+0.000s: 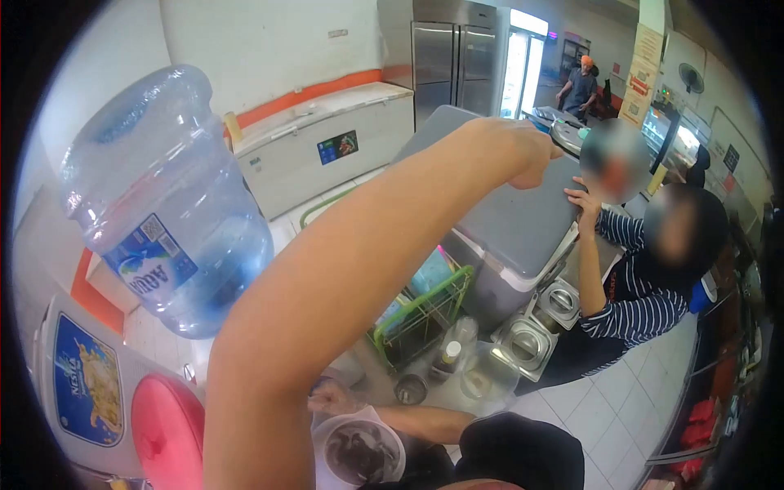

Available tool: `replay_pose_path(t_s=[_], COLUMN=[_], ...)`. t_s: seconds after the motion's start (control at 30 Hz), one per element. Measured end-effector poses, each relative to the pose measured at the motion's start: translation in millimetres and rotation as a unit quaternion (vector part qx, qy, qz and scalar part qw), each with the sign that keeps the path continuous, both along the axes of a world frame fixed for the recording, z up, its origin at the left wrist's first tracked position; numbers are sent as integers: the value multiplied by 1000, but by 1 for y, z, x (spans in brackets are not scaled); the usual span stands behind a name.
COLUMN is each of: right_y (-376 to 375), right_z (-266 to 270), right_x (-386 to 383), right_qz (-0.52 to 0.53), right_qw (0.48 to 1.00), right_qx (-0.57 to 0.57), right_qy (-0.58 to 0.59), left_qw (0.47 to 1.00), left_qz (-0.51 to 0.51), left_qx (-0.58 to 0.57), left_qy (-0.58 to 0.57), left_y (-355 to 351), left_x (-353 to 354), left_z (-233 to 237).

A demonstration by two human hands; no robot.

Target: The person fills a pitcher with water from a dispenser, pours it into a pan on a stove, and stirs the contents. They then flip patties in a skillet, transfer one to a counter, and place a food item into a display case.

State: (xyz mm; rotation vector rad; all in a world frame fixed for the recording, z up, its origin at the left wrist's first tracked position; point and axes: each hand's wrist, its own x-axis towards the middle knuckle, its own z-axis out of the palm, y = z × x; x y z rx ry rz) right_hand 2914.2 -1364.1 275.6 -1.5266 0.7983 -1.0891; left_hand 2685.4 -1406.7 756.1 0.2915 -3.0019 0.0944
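My left arm stretches across the view, and my left hand (531, 155) is above the grey lid (523, 220) of a large bin. Its fingers are curled beside a shiny metal object (565, 137); what they grip is hidden. Low in the view, my right forearm passes behind a white tub (402, 457) with dark, wet-looking contents. My right hand (331, 398), in a clear plastic glove, is curled at the tub's left side, holding it against me. A co-worker in striped sleeves rests a hand (585, 202) on the bin lid's right edge.
An upturned water bottle (171, 204) stands at left, near a pink lid (167, 425). A green wire rack (420, 314), a small metal cup (411, 389), a capped bottle (451, 353) and metal lidded containers (525, 347) lie ahead. A chest freezer (318, 135) lines the wall.
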Motion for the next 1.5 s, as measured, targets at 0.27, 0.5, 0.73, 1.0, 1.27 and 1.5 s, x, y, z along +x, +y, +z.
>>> replay_pose_path(t_s=[0.27, 0.5, 0.73, 1.0, 1.27, 1.5], right_y=[8, 11, 13, 12, 7, 7], right_z=[29, 11, 30, 30, 23, 23], right_x=[-14, 5, -11, -9, -3, -4], right_qz=[31, -57, -39, -18, -78, -55], right_qw=[998, 998, 998, 999, 996, 998], right_qx=[45, -9, 4, 2, -33, -19], right_qy=[-36, -38, -49, -50, 23, 5], left_qw=[998, 987, 882, 664, 575, 583], left_qz=[8, 4, 312, 543, 615, 641], left_qx=[-59, -70, -105, 84, 189, 151], left_qy=[-17, 146, 337, 508, 505, 477], left_y=[2, 64, 116, 168, 159, 135], left_x=[-12, 111, 286, 418, 424, 433], left_z=[-22, -47, -116, -293, -348, -379])
